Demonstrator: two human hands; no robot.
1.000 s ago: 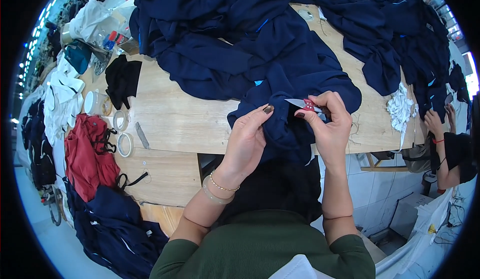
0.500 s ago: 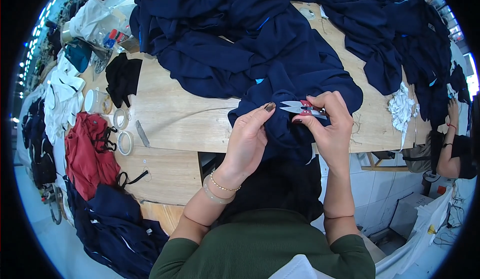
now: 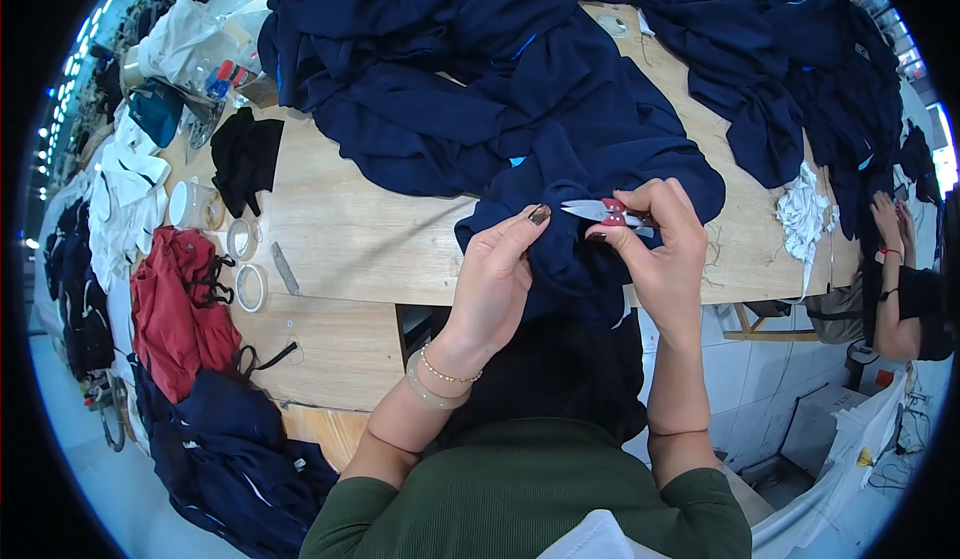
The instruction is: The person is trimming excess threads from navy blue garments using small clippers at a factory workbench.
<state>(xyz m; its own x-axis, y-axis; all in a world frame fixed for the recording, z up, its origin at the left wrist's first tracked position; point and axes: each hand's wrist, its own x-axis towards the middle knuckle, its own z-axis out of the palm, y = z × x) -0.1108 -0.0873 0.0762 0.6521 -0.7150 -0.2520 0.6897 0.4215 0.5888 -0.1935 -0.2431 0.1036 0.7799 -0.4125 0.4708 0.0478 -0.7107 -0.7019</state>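
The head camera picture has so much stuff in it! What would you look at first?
First, the two hands in the middle: the right hand holds small snips with a red grip, and the left hand pinches a fold of dark blue garment at the edge of the wooden table. Behind them a big heap of dark blue clothes covers the far side, and a red garment hangs at the left.

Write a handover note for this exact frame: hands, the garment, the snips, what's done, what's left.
Left hand: pinching a fold of the navy garment at the table's near edge.
Right hand: grip on small red-handled thread snips, blades pointing left toward the pinched fold.
Done: cannot tell from this view; no cut threads are visible.
Left: a large pile of navy garments lies behind, with more at far right.
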